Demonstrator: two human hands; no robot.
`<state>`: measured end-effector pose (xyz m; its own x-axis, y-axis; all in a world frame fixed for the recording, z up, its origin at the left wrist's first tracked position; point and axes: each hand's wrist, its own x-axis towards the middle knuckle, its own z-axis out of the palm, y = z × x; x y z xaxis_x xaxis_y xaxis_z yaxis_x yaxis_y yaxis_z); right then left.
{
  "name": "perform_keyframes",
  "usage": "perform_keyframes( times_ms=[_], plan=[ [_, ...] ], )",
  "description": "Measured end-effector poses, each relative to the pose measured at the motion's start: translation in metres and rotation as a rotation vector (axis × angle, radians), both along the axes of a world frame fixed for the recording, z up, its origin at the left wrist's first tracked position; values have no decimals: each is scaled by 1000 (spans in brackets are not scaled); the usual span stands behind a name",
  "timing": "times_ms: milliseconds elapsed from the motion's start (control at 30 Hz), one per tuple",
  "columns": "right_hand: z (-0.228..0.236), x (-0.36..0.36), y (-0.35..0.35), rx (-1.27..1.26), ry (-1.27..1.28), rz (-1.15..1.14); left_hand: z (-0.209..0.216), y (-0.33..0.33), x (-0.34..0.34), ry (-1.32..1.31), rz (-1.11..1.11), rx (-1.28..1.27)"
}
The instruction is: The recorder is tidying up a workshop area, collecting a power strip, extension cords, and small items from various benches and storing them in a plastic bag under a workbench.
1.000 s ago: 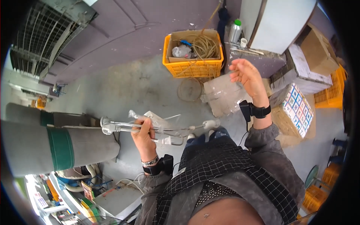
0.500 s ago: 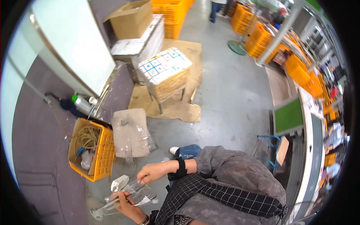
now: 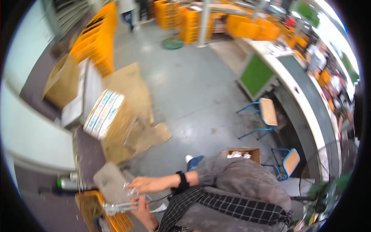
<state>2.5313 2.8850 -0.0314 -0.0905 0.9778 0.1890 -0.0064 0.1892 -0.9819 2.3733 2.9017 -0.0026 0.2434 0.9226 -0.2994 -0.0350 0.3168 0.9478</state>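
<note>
My left hand [image 3: 142, 212], at the lower left, is closed around a bundle of whitish, cord-like strands [image 3: 120, 207]. A clear, lumpy end of the bundle sticks out to the left. On the other side of the hand hangs a white plug-like piece [image 3: 159, 208]. Just above it is my right hand [image 3: 148, 185], with a black wrist strap [image 3: 183, 181]. Its fingertips meet over a bit of shiny clear plastic [image 3: 132, 190]. Motion blur hides the finer detail there. Below the hands stands an orange crate [image 3: 121, 221], partly covered by the bundle.
Flat cardboard [image 3: 110, 179] lies beside the crate. A stool with a patterned top [image 3: 104, 114] stands on brown cardboard at left. Stools with blue legs [image 3: 268, 112] and an open carton [image 3: 253, 154] are at right, near a long counter [image 3: 299, 94]. Orange crates [image 3: 189, 29] line the back.
The view has swung right, bringing the carton and more of the counter in. My right hand's fingers are straighter. The white block by the hands no longer shows.
</note>
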Motion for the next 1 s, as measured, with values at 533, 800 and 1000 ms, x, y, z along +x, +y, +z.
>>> perform_keyframes(
  times_ms=[533, 800, 1000],
  plan=[
    [27, 210, -119, -262, -62, -912, 6, 1, 244, 109, -765, -24],
    [21, 176, -147, 110, -203, -1291, 7, -14, 290, 71, -1226, -43],
    [33, 138, -174, 5, -149, -1342, -1, -30, 293, 68, -1419, -72]
  ],
)
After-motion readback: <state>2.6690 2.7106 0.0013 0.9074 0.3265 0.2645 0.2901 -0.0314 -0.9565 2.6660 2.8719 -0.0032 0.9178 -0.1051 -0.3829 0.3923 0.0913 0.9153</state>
